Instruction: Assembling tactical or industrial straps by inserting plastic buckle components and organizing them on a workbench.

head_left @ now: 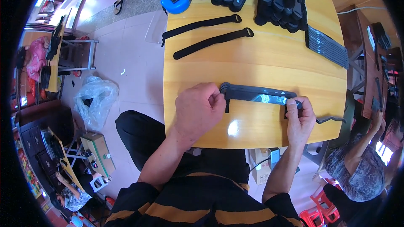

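A flat black bundle of straps [256, 94] with a shiny label strip lies crosswise just above the wooden table, between my hands. My right hand [300, 120] pinches its right end, thumb on top. At the bundle's left end, my left hand [200, 106] is closed with curled fingers by the looped end and a short strap piece that hangs down; the fingertips are partly hidden. Beyond them, two single black straps with slotted ends, an upper strap [202, 27] and a lower strap [214, 43], lie apart on the table.
Bundled straps [280, 6] are heaped at the table's far side, with a fanned grey stack [327, 46] at the right. A blue tape measure [176, 1] sits at the far left corner. A loose dark strap [330, 120] lies by the right edge. A co-worker [357, 168] sits at right.
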